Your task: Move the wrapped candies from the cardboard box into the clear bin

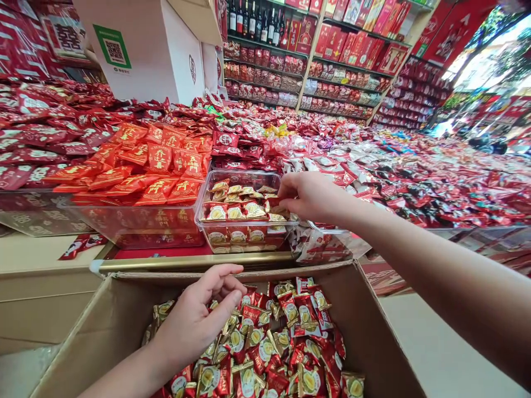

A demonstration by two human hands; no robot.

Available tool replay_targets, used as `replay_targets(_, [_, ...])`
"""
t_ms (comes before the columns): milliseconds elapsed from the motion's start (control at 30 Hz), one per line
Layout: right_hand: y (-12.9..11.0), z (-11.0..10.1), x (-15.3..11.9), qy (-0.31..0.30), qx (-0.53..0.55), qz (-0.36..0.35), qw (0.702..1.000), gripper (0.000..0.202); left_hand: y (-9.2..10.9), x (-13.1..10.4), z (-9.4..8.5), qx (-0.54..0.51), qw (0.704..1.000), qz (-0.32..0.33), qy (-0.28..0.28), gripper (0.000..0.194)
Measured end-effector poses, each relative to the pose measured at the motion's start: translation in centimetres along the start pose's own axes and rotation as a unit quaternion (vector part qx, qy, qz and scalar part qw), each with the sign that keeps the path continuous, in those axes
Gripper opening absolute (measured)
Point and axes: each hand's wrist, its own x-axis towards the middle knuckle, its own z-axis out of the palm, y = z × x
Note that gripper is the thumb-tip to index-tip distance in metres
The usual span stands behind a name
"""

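A clear plastic bin (243, 237) holds rows of red and gold wrapped candies (234, 212). My right hand (305, 194) reaches over the bin's right end, its fingers closed on a red-wrapped candy (274, 203) at the top of the rows. Below the bin stands an open cardboard box (379, 342) with many loose red and gold candies (265, 354) in it. Above the box's left part hovers my left hand (207, 304), fingers apart and slightly curled, with nothing seen in it.
Orange-red packets (160, 160) fill a clear bin to the left. White and red packets (323, 166) are heaped on the right. A brass-coloured rail (166, 264) runs behind the box. Behind stand a white box with a QR code (141, 50) and stocked shelves.
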Motion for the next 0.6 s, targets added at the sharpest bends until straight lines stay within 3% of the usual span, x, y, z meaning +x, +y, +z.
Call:
replay_targets(133, [-0.4, 0.3, 1.0, -0.087, -0.029, -0.002, 0.996, 0.024, -0.1, 0.1, 0.1, 0.036, 0.999, 0.016, -0.009, 0.025])
replay_targets(333, [-1.3, 0.7, 2.2, -0.214, -0.110, -0.016, 0.971, 0.023, -0.3, 0.0, 0.1, 0.080, 0.996, 0.035, -0.027, 0.025])
replay_targets(600, [-3.3, 0.4, 2.7, -0.266, -0.184, -0.006, 0.946, 0.026, -0.5, -0.2, -0.1, 0.120, 0.991, 0.048, -0.039, 0.024])
